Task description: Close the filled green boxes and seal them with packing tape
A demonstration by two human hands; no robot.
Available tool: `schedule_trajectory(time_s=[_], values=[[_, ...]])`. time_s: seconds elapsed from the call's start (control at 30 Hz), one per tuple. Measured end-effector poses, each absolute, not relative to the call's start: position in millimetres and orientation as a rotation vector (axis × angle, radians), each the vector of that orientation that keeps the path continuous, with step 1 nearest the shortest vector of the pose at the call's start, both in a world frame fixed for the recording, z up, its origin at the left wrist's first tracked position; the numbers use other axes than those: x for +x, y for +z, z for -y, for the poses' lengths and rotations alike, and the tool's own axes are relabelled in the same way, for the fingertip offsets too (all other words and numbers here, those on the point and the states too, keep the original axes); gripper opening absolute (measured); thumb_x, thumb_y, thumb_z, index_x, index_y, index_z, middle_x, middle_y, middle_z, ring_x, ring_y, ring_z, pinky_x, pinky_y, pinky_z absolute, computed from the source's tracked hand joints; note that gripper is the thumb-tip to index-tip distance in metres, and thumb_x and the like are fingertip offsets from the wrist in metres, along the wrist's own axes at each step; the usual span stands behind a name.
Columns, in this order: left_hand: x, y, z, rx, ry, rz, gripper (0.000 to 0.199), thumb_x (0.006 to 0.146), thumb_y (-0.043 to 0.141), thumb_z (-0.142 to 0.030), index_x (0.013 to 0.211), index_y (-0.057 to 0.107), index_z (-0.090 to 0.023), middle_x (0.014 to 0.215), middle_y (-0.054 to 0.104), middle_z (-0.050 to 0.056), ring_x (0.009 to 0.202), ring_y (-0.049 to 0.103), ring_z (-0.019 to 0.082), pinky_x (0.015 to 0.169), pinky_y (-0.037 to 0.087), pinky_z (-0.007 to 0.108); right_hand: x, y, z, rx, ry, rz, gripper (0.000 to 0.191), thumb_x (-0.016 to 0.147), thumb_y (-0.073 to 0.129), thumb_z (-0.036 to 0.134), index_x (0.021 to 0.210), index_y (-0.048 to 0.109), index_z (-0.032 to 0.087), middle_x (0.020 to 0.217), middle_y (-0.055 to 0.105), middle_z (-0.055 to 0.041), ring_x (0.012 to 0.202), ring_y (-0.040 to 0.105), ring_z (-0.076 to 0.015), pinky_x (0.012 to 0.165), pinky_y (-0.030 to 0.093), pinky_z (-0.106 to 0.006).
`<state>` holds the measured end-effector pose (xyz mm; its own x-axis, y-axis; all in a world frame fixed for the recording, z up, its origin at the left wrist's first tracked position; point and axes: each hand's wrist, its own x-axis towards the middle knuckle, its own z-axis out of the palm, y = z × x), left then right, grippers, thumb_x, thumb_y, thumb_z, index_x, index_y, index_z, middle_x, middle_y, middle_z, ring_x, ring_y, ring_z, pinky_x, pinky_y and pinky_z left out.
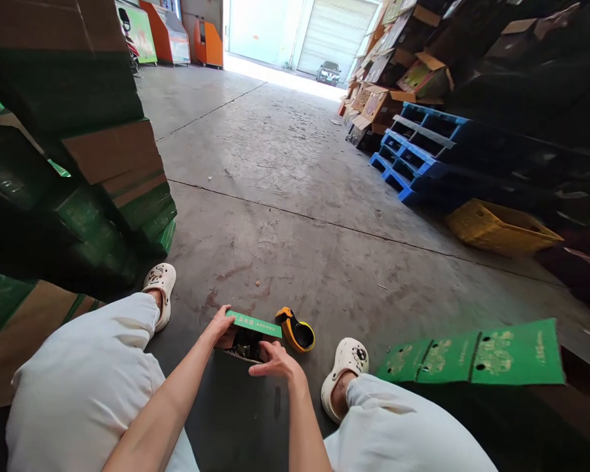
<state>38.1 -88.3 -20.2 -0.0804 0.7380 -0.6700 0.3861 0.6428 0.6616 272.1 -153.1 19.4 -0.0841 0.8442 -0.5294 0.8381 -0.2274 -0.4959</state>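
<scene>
A small box with a green printed flap [255,324] is held low between my feet, its dark inside facing me. My left hand [221,326] grips the box at its left end, fingers on the green edge. At the box's right end is my right hand [274,359], thumb and fingers apart, some fingertips reaching into the opening. Something small and metallic shows dimly inside; I cannot make out what. Just right of the box, an orange and black tape dispenser [297,331] lies on the floor.
Green and brown cartons [122,157] are stacked at the left. An open green carton [511,354] stands at the right. Farther right are a yellow crate [501,226], blue pallets [413,147] and piled cardboard boxes [373,105]. My white clogs [349,367] flank the box.
</scene>
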Motion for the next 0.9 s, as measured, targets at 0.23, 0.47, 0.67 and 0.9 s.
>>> schedule_trajectory(time_s=[0.23, 0.47, 0.67, 0.9], values=[[24, -29, 84, 1.169, 0.166, -1.869, 0.068, 0.086, 0.074, -0.047, 0.149, 0.056, -0.029, 0.148, 0.064, 0.015, 0.142, 0.053, 0.041, 0.116, 0.041, 0.058, 249, 16, 163, -2.423, 0.843, 1.748, 0.042, 0.083, 0.079, 0.047, 0.114, 0.070, 0.019, 0.120, 0.066, -0.0125, 0.115, 0.064, -0.0309, 0.091, 0.052, -0.035], [32, -40, 98, 1.306, 0.175, -1.958, 0.076, 0.095, 0.063, -0.049, 0.164, 0.038, -0.031, 0.164, 0.043, 0.022, 0.151, 0.043, 0.043, 0.113, 0.043, 0.062, 240, -27, 164, -2.327, 0.629, 1.842, 0.078, 0.092, 0.071, 0.039, 0.163, 0.040, 0.030, 0.177, 0.021, -0.0110, 0.158, 0.032, -0.0363, 0.119, 0.043, -0.044], [70, -61, 138, 1.952, 0.233, -1.900, 0.066, 0.098, 0.042, -0.013, 0.162, 0.046, -0.032, 0.176, 0.028, 0.006, 0.165, 0.018, 0.028, 0.132, 0.016, 0.059, 248, -51, 167, -2.244, 0.798, 1.858, 0.073, 0.102, 0.058, 0.044, 0.169, 0.032, 0.034, 0.181, 0.006, -0.0053, 0.164, 0.016, -0.0348, 0.127, 0.033, -0.047], [94, -80, 173, 2.361, 0.078, -1.551, 0.116, 0.077, 0.078, -0.038, 0.171, 0.014, -0.013, 0.176, 0.000, 0.021, 0.164, 0.000, 0.040, 0.131, 0.013, 0.062, 244, -53, 169, -2.359, 0.663, 2.009, 0.068, 0.106, 0.050, 0.050, 0.169, 0.026, 0.039, 0.180, 0.001, -0.0057, 0.165, 0.002, -0.0350, 0.128, 0.022, -0.059]])
